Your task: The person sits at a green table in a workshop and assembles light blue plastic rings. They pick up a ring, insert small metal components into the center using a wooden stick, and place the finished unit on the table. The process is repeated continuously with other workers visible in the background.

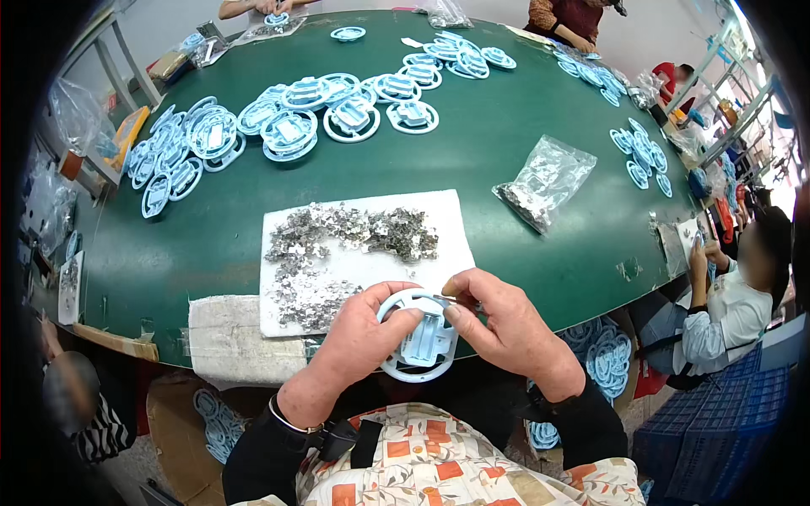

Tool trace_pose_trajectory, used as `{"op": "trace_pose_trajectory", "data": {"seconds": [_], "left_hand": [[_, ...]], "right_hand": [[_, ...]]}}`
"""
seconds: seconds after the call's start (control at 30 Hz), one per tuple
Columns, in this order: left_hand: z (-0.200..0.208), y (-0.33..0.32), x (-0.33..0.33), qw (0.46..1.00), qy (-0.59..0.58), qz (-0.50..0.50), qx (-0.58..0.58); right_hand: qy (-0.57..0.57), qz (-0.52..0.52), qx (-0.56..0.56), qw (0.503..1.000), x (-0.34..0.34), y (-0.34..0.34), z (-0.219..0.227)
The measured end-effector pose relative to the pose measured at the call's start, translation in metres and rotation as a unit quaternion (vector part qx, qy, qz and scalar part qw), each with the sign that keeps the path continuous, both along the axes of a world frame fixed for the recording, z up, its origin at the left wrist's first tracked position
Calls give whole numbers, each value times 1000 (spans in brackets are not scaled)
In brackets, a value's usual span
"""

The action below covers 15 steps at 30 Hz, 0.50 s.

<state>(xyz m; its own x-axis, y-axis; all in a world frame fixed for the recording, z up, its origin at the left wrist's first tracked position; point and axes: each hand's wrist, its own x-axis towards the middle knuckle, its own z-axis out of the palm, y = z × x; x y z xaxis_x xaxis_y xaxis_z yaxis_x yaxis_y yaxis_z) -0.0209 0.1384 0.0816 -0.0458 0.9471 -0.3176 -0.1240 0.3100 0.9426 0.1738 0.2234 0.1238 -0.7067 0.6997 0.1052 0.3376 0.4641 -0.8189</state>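
Clearly, my left fingers (403, 325) clamp a wheel (426, 344), long axis forward; right fingers (474, 283) pinch a metal piece (448, 297); table (561, 270) open rightward

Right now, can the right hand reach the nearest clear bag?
Probably yes: only green tabletop shows between the right hand and the nearest clear bag, though that hand is busy at the blue ring part.

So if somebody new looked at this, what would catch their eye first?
Probably the pale blue wheels strewn in clusters over the green table, beyond the white board. Next, the held wheel near the lower middle, with the left hand on its left side and the right hand at its upper right. Then the small metal pieces heaped on the board.
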Motion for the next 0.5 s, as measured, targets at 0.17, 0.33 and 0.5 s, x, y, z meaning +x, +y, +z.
{"op": "trace_pose_trajectory", "data": {"seconds": [0.17,0.33,0.5], "left_hand": [[2,-2,0,997,-68,-29,-3],[5,-2,2,998,-34,-36,-25],[4,-1,4,998,-34,-35,-28]], "right_hand": [[-21,13,63,998,18,3,-9],[-95,34,121,988,25,-3,-6],[-124,68,247,959,29,-2,-11]]}}
